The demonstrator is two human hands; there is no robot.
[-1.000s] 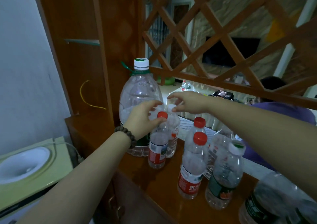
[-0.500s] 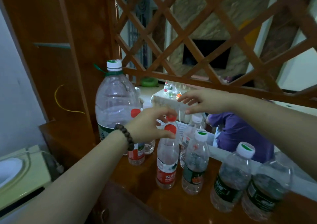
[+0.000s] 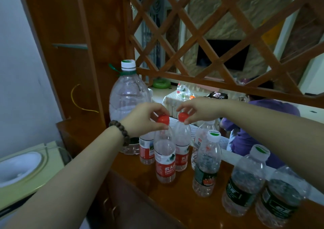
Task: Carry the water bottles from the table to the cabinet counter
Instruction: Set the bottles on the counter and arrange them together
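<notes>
Several small clear water bottles stand on the brown wooden cabinet counter (image 3: 178,204). My left hand (image 3: 142,120), with a bead bracelet on the wrist, pinches the red cap of the nearest red-label bottle (image 3: 164,162). My right hand (image 3: 199,110) pinches the red cap of a second red-label bottle (image 3: 182,151) just behind it. Both bottles rest upright on the counter. A third red-label bottle (image 3: 146,149) is partly hidden behind my left wrist. Green-label bottles with white caps (image 3: 206,167) (image 3: 245,181) (image 3: 282,197) stand to the right.
A large clear jug (image 3: 128,95) with a white cap stands at the counter's back left. A wooden lattice screen (image 3: 210,41) rises behind the counter. Through it sits a person in purple (image 3: 259,120) by a far table with bottles (image 3: 180,90). A pale green appliance (image 3: 22,169) is at lower left.
Both hands have come down onto red caps and closed on them. The view has shifted, bringing the counter and bottles closer to centre.
</notes>
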